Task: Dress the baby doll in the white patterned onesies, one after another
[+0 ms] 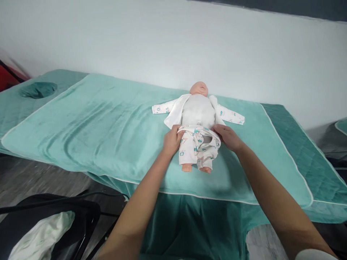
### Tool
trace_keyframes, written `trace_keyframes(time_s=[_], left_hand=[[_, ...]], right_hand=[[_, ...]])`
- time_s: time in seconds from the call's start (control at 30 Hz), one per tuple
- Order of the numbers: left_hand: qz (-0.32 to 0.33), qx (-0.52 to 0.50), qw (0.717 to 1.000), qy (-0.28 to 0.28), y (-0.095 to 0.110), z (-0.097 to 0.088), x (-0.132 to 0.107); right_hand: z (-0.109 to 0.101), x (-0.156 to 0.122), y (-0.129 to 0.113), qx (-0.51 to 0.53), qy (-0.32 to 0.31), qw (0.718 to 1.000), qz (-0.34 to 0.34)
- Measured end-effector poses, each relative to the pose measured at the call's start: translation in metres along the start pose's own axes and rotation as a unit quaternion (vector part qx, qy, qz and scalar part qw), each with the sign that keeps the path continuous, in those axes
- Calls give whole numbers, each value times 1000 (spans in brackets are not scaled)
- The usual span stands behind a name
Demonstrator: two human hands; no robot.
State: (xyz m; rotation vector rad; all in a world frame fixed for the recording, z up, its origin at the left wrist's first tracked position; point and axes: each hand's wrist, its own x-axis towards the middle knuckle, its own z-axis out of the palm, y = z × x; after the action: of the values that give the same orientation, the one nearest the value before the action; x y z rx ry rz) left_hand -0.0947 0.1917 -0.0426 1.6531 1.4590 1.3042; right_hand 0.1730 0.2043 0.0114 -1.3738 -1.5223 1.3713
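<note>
A baby doll [199, 88] lies on its back on a massage bed, its head toward the wall and its feet toward me. Its patterned white jacket [175, 112] hangs open at the front over a white torso, both sleeves spread outward. White printed pants [188, 148] cover the legs, and the bare feet stick out below the cuffs. At the waistband's left side my left hand [172, 140] pinches the cloth. My right hand [227, 136] grips the waistband on the other side, where the fabric is bunched and folded; some fingertips are hidden.
A light green sheet [108, 119] covers the darker green bed [311, 144], which has a face hole [39, 89] at its left end. A white wall stands behind. At lower left, a black chair [89, 213] holds a pale cloth [43, 236], with a dark cable above it.
</note>
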Motion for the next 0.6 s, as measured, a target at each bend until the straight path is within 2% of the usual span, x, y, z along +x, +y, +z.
trace_keyframes(time_s=[0.17,0.33,0.43,0.6], left_hand=[[-22,-144,989,7,4,-5,4],[-109,-287,951,-41,1,-11,12],[-133,-318,936,-71,0,-14,12],[-126,-304,936,-123,1,-19,10]], right_hand=[[2,-8,23,-2,-1,1000,-1],[7,-19,31,21,18,999,-36],[8,-23,30,36,1,998,-44],[12,-31,25,9,-84,994,-67]])
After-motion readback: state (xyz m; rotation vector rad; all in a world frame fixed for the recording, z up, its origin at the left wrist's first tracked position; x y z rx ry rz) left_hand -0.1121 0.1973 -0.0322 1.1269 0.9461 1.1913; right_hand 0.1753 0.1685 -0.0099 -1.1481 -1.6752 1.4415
